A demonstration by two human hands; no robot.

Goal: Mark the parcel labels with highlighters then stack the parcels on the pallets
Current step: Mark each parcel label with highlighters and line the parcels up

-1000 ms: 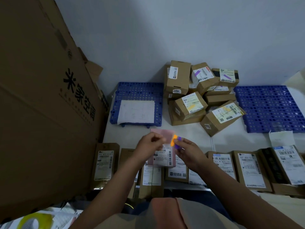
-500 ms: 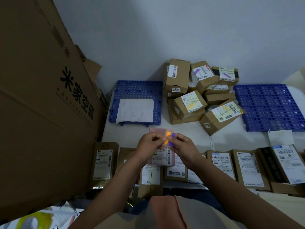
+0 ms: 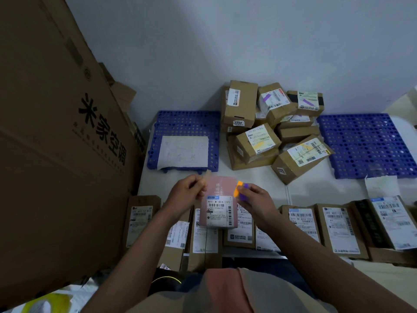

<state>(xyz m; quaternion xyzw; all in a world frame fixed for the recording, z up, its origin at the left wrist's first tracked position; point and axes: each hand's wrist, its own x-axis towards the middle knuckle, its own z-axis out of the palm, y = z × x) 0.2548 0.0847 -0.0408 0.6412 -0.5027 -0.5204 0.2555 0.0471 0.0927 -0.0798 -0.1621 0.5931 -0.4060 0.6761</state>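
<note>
Showing, head view: left hand (image 3: pixel 185 192) fingers pinching a pale cap-like piece; right hand (image 3: pixel 253 197) fingers pinching orange and purple highlighters (image 3: pixel 241 191) above pink parcel (image 3: pixel 220 207), atop the parcel row near two blue pallets (image 3: pixel 187 123).

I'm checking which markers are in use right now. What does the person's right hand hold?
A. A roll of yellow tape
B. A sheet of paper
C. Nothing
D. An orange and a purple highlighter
D: the right hand pinches an orange highlighter and a purple highlighter together, just right of the pink parcel.
</note>
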